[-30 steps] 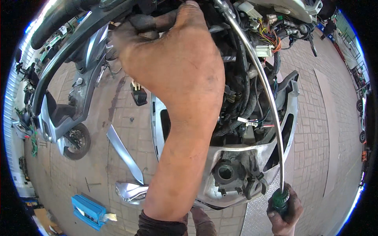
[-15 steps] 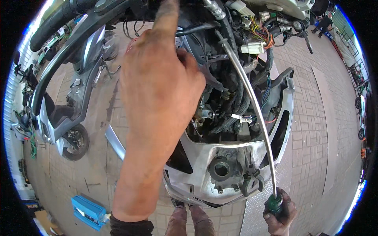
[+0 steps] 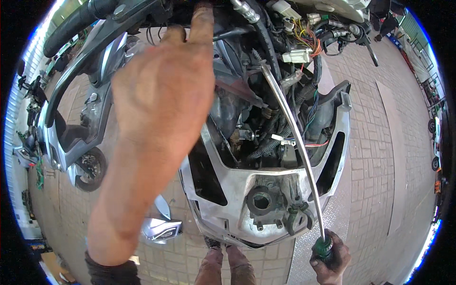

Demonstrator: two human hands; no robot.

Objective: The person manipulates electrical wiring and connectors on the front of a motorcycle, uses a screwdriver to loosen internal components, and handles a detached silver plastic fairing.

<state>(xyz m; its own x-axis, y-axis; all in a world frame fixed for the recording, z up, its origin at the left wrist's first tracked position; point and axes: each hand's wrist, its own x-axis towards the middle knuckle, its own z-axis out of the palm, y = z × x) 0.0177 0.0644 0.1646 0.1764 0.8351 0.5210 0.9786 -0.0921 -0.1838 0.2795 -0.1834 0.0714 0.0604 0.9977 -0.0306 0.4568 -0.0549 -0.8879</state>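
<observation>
My left hand [image 3: 164, 90] is large and close in the head view, its back toward me. One finger stretches up into the dark area under the handlebar, and another beside it is bent. Their tips are hidden, and I see nothing held. Low on the right, my right hand [image 3: 330, 259] is closed round the green handle of a long screwdriver [image 3: 297, 135]. Its metal shaft slants up across the scooter's opened front, and a screw [image 3: 256, 55] shows at its tip. Beneath the shaft lies the grey scooter body panel [image 3: 232, 178], with wiring and hoses exposed inside.
Loose wires with a white connector [image 3: 297, 56] hang at the upper right. A black handlebar grip [image 3: 71, 28] is at the upper left. Another scooter [image 3: 80, 123] stands on the left. Silver panel pieces [image 3: 161, 229] lie on the paving beside a metal plate [image 3: 304, 256].
My left hand has shifted left and its arm now covers the blue box. My right hand has moved slightly left with the screwdriver. The whole view has shifted a little.
</observation>
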